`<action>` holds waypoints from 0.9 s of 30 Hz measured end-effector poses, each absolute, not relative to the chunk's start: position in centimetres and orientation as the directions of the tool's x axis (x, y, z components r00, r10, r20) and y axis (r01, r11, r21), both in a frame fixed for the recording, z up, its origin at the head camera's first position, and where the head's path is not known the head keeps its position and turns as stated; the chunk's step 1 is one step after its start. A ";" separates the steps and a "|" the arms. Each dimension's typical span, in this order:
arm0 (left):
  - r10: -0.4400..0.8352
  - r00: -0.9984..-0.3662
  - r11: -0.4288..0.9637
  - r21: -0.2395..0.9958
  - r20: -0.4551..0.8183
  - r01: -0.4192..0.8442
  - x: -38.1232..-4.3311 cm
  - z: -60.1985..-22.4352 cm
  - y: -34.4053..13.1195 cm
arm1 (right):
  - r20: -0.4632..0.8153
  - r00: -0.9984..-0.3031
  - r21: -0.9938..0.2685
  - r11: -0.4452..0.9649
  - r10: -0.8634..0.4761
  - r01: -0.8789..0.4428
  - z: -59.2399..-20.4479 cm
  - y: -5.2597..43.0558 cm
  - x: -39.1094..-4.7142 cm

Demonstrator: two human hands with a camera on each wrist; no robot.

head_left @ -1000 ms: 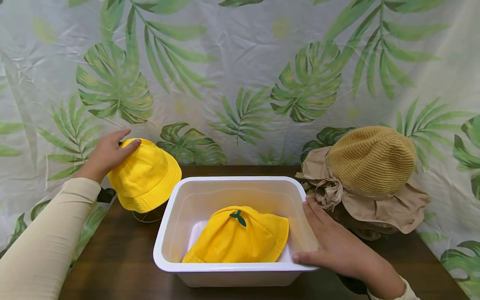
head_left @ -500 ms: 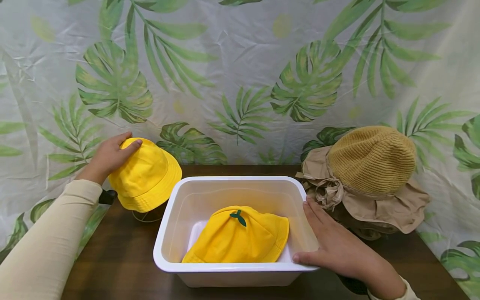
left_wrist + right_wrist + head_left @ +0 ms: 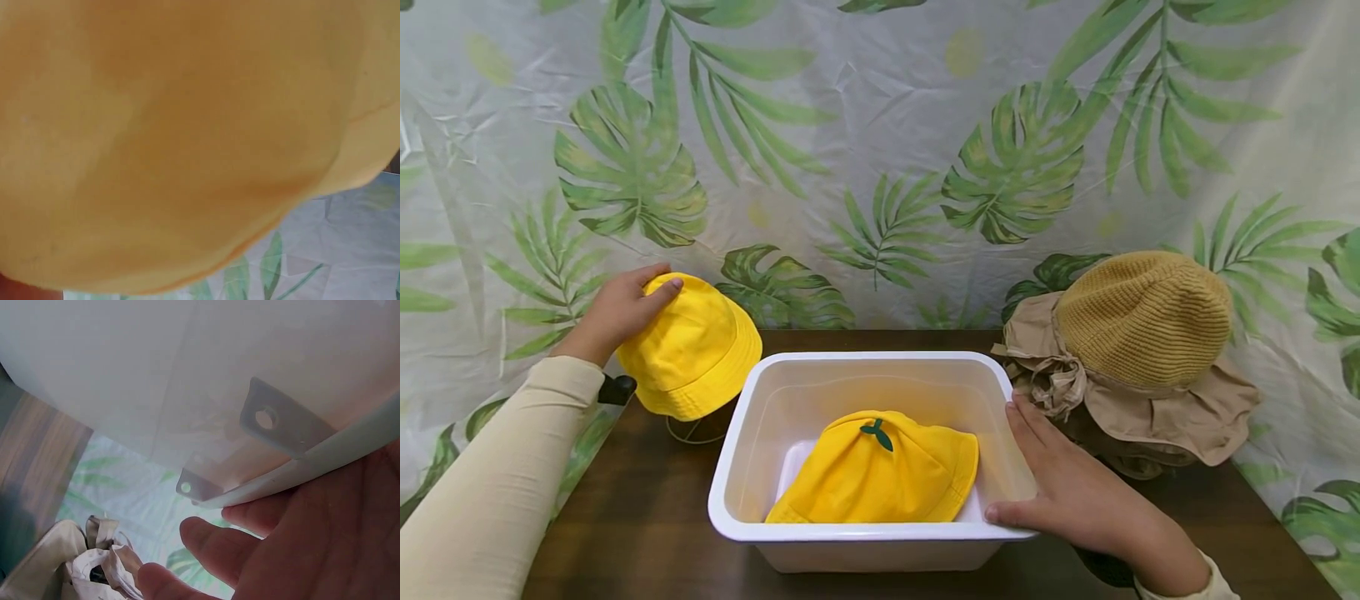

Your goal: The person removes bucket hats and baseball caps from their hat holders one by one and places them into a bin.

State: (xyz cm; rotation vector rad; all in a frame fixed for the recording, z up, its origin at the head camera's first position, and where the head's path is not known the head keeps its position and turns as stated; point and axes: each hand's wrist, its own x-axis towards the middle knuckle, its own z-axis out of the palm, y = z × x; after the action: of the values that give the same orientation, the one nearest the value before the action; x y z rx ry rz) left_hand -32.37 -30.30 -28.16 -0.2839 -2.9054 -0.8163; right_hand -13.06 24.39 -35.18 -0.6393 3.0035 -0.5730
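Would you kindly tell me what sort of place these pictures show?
Probably an indoor spot arranged as a makeshift workspace, though the room is unclear: a leaf-print cloth hangs behind a dark table, which bears a white tub.

This looks like a small staged spot for handling hats; whether it sits within a home or a studio cannot be told. A pale cloth point(image 3: 880, 108) printed with green palm and monstera leaves hangs from 9 round through 12 to 3 o'clock, its creases showing it is fabric rather than painted wall. Against it stands a dark wood-grained bench point(image 3: 617, 525), filling 6 o'clock. A yellow hat point(image 3: 700, 358) sits over a wire stand point(image 3: 695, 432) at 9 o'clock, display fashion, and a tan wide-brimmed hat point(image 3: 1142, 325) at 3. A plain white plastic tub point(image 3: 865, 532) occupies 6 o'clock.
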 end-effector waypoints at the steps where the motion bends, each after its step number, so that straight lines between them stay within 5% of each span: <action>1: 0.155 -0.975 0.836 0.504 0.162 0.217 -32.3 -28.1 -30.2 | 0.060 -0.916 -0.357 0.848 -0.397 -0.391 -35.2 24.4 -13.1; 27: 0.131 -0.968 0.852 0.475 0.214 0.220 -31.9 -26.2 -30.0 | 0.092 -0.907 -0.343 0.842 -0.410 -0.416 -35.3 24.4 -13.2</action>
State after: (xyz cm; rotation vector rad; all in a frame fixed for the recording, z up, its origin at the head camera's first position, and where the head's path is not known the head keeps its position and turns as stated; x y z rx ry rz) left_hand -31.94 -29.98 -26.16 -0.2729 -2.8542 -0.7624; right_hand -13.19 24.40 -35.34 -0.6794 3.0301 -0.5692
